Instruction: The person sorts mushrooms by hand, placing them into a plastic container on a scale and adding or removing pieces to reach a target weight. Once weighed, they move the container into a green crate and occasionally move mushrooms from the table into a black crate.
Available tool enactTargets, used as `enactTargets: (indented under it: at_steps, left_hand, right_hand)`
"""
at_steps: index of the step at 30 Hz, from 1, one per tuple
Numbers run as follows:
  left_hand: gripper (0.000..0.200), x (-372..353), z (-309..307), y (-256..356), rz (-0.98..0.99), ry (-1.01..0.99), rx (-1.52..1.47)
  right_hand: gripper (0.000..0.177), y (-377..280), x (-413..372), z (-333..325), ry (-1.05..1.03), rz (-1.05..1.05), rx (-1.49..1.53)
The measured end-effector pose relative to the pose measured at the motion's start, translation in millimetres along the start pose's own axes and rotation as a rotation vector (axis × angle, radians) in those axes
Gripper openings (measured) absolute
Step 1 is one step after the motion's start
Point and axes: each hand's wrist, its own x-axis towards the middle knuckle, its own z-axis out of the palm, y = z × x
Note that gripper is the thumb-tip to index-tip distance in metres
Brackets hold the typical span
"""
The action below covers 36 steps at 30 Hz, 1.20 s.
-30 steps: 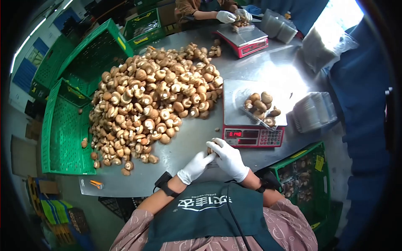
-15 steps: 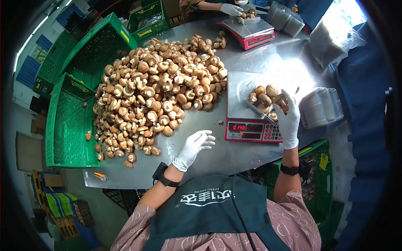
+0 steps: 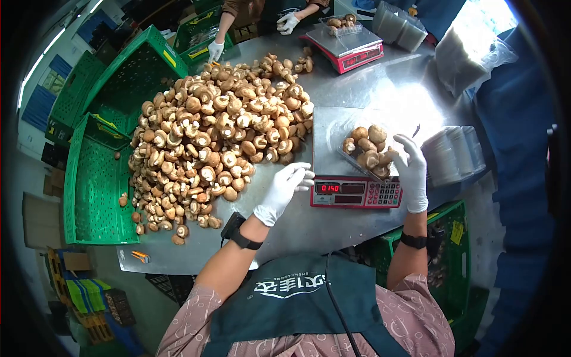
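Note:
My left hand (image 3: pixel 284 191), in a white glove, hovers over the metal table at the near left corner of the red scale (image 3: pixel 357 191), fingers apart and nothing in them. The scale's display reads 0.150. On its plate sits a clear plastic tray (image 3: pixel 352 156) with several brown mushrooms (image 3: pixel 371 143). My right hand (image 3: pixel 411 172), gloved too, is at the tray's right side, thumb and fingers curved and apart near the mushrooms; I see nothing held in it. A large heap of mushrooms (image 3: pixel 205 134) lies left of the scale.
Green crates (image 3: pixel 98 184) stand at the left, another (image 3: pixel 458 256) below the table at right. Stacked clear trays (image 3: pixel 455 154) and a plastic bag (image 3: pixel 470 59) are at right. An orange cutter (image 3: pixel 141 256) lies near the left edge. Across, a co-worker's gloved hands (image 3: pixel 288 24) and second scale (image 3: pixel 345 50).
The display went from 0.140 to 0.150. My left hand has moved up towards the scale. My right hand's fingers have moved off the mushrooms. The co-worker's hands have left the far scale, one reaching the heap.

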Motion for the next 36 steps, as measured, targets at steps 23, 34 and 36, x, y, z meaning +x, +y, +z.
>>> enactTargets:
  at_steps: [23,34,36]
  left_hand:
    - [0.017,10.1,-28.5,-68.3,0.215,0.354,0.549]
    - [0.045,67.5,-46.8,-44.3,0.555,0.613,1.235]
    - [0.041,87.3,-54.0,-47.4,0.326,0.495,1.325]
  right_hand:
    - [0.052,123.4,34.0,5.5,0.231,0.455,-0.327]
    - [0.048,125.4,35.5,4.7,0.266,0.437,-0.361]
    - [0.047,126.4,33.8,6.6,0.275,0.419,-0.362]
